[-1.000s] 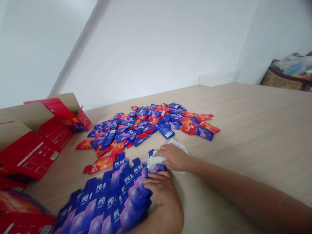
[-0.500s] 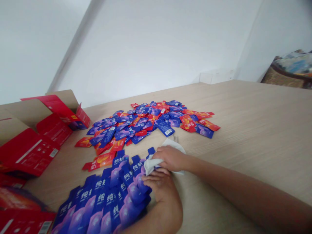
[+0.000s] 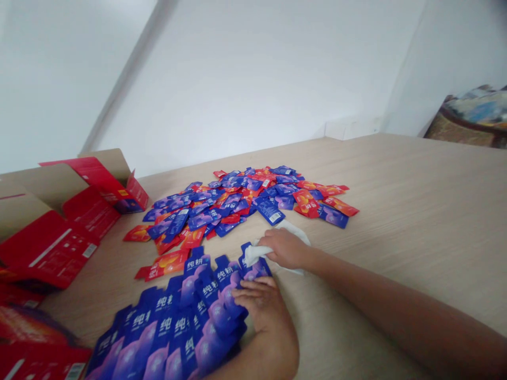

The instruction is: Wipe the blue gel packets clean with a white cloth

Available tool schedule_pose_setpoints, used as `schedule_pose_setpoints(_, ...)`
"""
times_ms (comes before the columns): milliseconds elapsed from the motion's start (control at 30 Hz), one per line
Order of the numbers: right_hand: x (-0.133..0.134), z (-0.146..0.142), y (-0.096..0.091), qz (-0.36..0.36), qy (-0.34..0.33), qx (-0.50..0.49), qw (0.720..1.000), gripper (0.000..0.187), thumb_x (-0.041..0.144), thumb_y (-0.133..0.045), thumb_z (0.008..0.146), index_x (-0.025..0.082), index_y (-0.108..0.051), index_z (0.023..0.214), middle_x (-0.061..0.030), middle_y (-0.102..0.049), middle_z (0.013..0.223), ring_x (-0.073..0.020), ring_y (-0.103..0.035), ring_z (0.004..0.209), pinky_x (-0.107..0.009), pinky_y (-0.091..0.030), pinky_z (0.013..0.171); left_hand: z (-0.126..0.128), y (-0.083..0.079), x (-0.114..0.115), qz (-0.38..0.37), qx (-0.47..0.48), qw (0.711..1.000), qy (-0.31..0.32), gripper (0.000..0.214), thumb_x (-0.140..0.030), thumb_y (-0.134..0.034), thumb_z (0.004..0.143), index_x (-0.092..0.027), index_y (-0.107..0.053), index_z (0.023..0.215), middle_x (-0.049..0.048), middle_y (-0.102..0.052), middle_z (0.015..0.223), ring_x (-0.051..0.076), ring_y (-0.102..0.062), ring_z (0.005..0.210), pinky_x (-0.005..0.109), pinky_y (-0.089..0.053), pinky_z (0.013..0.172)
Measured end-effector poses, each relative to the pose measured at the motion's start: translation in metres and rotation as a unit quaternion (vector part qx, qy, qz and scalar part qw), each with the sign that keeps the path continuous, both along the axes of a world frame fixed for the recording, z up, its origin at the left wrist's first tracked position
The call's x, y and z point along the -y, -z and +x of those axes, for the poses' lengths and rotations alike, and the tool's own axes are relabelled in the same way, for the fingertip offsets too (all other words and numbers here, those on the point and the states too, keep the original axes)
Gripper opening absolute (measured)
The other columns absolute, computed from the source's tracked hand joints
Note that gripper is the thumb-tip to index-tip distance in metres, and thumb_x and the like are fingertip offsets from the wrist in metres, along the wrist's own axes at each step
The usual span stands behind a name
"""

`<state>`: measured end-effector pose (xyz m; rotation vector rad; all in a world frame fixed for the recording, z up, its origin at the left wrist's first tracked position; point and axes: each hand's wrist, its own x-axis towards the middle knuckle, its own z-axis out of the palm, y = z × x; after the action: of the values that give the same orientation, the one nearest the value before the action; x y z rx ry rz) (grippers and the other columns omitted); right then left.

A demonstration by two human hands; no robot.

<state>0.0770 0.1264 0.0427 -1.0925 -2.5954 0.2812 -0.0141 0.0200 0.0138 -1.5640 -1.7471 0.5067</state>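
Tabletop holds open red carton; right hand grips cloth, left hand presses sachets.

Our right arm stretches in from the right edge, with our right hand palm down and its fingers curled and bunched. Nearer us, our left hand lies flatter, palm down, its fingers pointing left, and our left forearm rises from the bottom edge.

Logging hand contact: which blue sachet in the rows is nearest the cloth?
The end sachet of the top row, directly below the white cloth; every other blue sachet in the rows lies farther left.
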Motion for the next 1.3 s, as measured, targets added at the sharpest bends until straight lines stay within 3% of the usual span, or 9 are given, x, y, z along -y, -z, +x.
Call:
schedule_pose_setpoints(67, 0.001, 0.001, -0.001, 0.014, -0.001, -0.018, 1.0, 0.026, 0.023, -0.055, 0.082, 0.018, -0.059, 0.107, -0.0067, -0.057, 0.095, -0.02, -0.05, 0.092, -0.031, -0.033, 0.079, 0.0, 0.0, 0.0, -0.001, 0.003, 1.0, 0.001, 0.032, 0.0, -0.041, 0.074, -0.007, -0.064, 0.096, 0.0243, -0.069, 0.096, 0.035, -0.066, 0.084, 0.045, -0.052, 0.067)
schedule_pose_setpoints(233, 0.005, -0.006, 0.001, -0.008, -0.075, -0.011, 0.997, 0.024, 0.025, -0.055, 0.082, 0.021, -0.06, 0.105, -0.0046, -0.058, 0.093, -0.0179, -0.052, 0.087, -0.029, -0.034, 0.077, 0.001, -0.004, 0.0, -0.006, 0.018, 1.0, -0.003, 0.034, 0.0, -0.04, 0.076, -0.008, -0.063, 0.099, 0.023, -0.07, 0.093, 0.035, -0.066, 0.085, 0.045, -0.052, 0.069)
schedule_pose_setpoints(400, -0.002, 0.003, 0.001, 0.014, 0.012, 0.001, 1.0, 0.023, 0.024, -0.053, 0.084, 0.019, -0.06, 0.105, -0.006, -0.058, 0.093, -0.0192, -0.051, 0.09, -0.03, -0.032, 0.077, 0.001, -0.002, 0.001, -0.012, 0.013, 1.0, -0.002, 0.034, 0.001, -0.041, 0.075, -0.008, -0.064, 0.098, 0.0246, -0.068, 0.098, 0.036, -0.065, 0.086, 0.043, -0.053, 0.068)
schedule_pose_setpoints(467, 0.001, 0.003, -0.001, 0.024, 0.005, -0.016, 1.0, 0.025, 0.024, -0.051, 0.085, 0.019, -0.059, 0.108, -0.0061, -0.057, 0.094, -0.0189, -0.05, 0.091, -0.03, -0.032, 0.078, 0.001, -0.002, 0.001, -0.014, 0.018, 1.0, 0.0, 0.035, 0.001, -0.04, 0.075, -0.007, -0.063, 0.1, 0.0253, -0.068, 0.098, 0.035, -0.065, 0.086, 0.044, -0.052, 0.069)
schedule_pose_setpoints(600, 0.009, -0.005, -0.002, 0.003, -0.076, -0.008, 0.997, 0.025, 0.025, -0.056, 0.082, 0.022, -0.059, 0.106, -0.0044, -0.058, 0.097, -0.0183, -0.051, 0.09, -0.03, -0.032, 0.078, 0.002, -0.007, 0.0, -0.01, 0.051, 0.999, -0.008, 0.034, 0.002, -0.038, 0.076, -0.005, -0.063, 0.099, 0.025, -0.069, 0.093, 0.035, -0.066, 0.085, 0.045, -0.052, 0.07)
schedule_pose_setpoints(800, 0.001, 0.002, -0.002, 0.006, -0.002, 0.011, 1.0, 0.023, 0.024, -0.053, 0.084, 0.02, -0.059, 0.105, -0.006, -0.058, 0.094, -0.0194, -0.051, 0.092, -0.031, -0.032, 0.078, 0.003, -0.008, 0.001, -0.022, 0.102, 0.994, -0.008, 0.036, 0.005, -0.039, 0.076, -0.003, -0.064, 0.1, 0.0272, -0.066, 0.1, 0.036, -0.064, 0.089, 0.046, -0.052, 0.07)
schedule_pose_setpoints(1033, 0.012, -0.011, -0.004, -0.023, -0.077, -0.007, 0.997, 0.023, 0.026, -0.055, 0.082, 0.021, -0.061, 0.104, -0.0049, -0.058, 0.094, -0.0187, -0.052, 0.087, -0.03, -0.033, 0.076, 0.003, -0.006, -0.002, -0.008, 0.046, 0.999, -0.027, 0.034, 0.0, -0.039, 0.077, -0.005, -0.063, 0.1, 0.024, -0.069, 0.093, 0.034, -0.066, 0.084, 0.046, -0.052, 0.071)
schedule_pose_setpoints(1200, -0.002, 0.0, 0.001, -0.008, -0.002, 0.018, 1.0, 0.024, 0.024, -0.054, 0.083, 0.021, -0.06, 0.106, -0.0054, -0.058, 0.094, -0.0196, -0.052, 0.091, -0.031, -0.032, 0.078, 0.002, -0.003, 0.0, -0.011, 0.021, 1.0, -0.011, 0.033, 0.001, -0.041, 0.076, -0.006, -0.063, 0.1, 0.0238, -0.068, 0.098, 0.034, -0.066, 0.086, 0.043, -0.052, 0.069)
schedule_pose_setpoints(1300, 0.0, 0.002, -0.003, 0.008, -0.005, 0.009, 1.0, 0.026, 0.024, -0.053, 0.083, 0.021, -0.058, 0.109, -0.006, -0.058, 0.096, -0.0193, -0.051, 0.093, -0.031, -0.032, 0.08, 0.002, -0.002, 0.0, -0.018, 0.038, 0.999, -0.004, 0.033, 0.0, -0.04, 0.076, -0.005, -0.063, 0.1, 0.0257, -0.067, 0.1, 0.035, -0.065, 0.087, 0.046, -0.052, 0.07)
